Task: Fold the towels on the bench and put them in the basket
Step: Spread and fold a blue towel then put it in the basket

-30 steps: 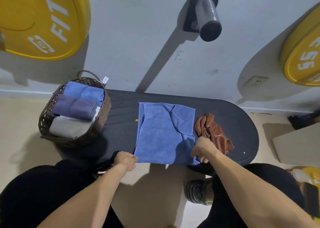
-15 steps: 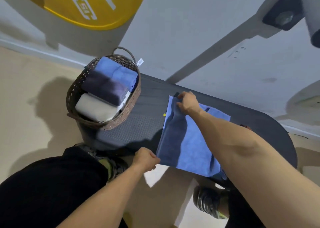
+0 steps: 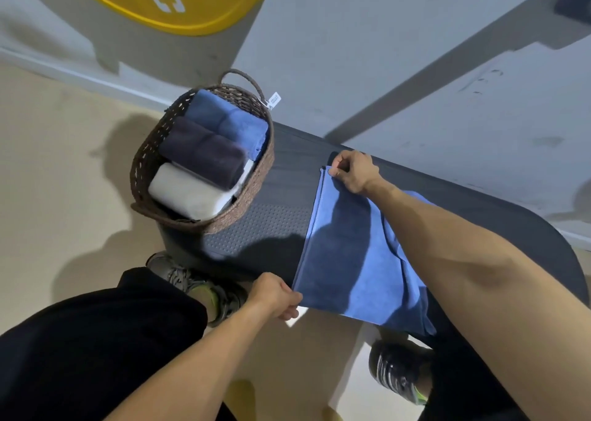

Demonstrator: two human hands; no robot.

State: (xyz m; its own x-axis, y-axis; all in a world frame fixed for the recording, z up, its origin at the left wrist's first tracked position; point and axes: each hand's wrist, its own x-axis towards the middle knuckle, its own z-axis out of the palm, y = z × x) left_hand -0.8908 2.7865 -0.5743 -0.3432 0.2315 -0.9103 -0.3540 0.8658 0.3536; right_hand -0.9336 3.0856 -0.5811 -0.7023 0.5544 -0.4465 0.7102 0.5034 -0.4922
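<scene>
Since half a second back the view has swung further left and the right hand [image 3: 353,172] has edged its corner right up to the far-left corner of the blue towel [image 3: 348,260] — so the fold-over in half looks basically laid. That hand is pinching the stacked far corners between thumb and fingers, while the left hand [image 3: 278,296] is curled round the near-left corner at the bench [image 3: 256,228] edge, same as before.

Towel lies on the bench just right of the basket [image 3: 252,196], near edge hanging slightly over. My guess is it handles like any microfibre cloth: light, floppy, zero stiffness, a bit grippy on the padded top. Corners and the folded edge are the places to grab — lift from the middle and it'll just sag and unfold.

Basket sits on the bench's left end and holds three folded towels packed side by side: blue towel in the basket [image 3: 228,116] at the far side, dark towel [image 3: 201,155] in the middle, white towel [image 3: 188,191] nearest. Space for another looks tight.
</scene>
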